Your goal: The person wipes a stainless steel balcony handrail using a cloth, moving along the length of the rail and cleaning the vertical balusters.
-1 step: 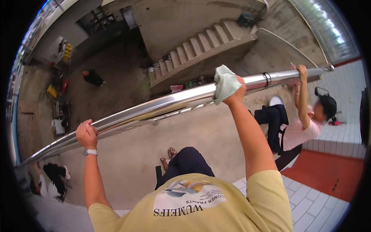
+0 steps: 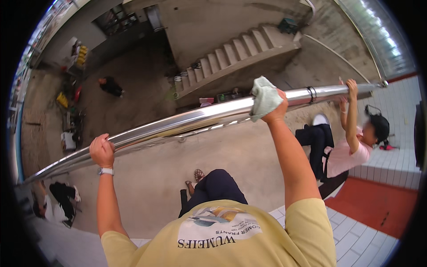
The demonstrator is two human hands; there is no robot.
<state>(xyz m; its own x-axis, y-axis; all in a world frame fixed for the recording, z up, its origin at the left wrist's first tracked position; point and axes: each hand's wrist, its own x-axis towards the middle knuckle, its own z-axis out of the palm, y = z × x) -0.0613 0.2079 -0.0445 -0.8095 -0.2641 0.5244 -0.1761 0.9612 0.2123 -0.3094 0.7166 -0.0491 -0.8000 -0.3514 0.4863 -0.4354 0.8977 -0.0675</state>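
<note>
The polished metal handrail (image 2: 209, 114) slants from about half past eight to half past two. It looks rigid, firmly fixed and slick, best held with fingers wrapped around it. Near nine o'clock, the left grip (image 2: 102, 151) curls over it; at two, the right grip (image 2: 277, 108) clasps a pale green cloth (image 2: 264, 99), seemingly light and soft, against the handrail.

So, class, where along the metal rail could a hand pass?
A long bare stretch of metal rail runs between the left hand and the cloth; a shorter one lies between the right hand and the black bands. Crowded: around the cloth and at the co-worker's hand.
</note>
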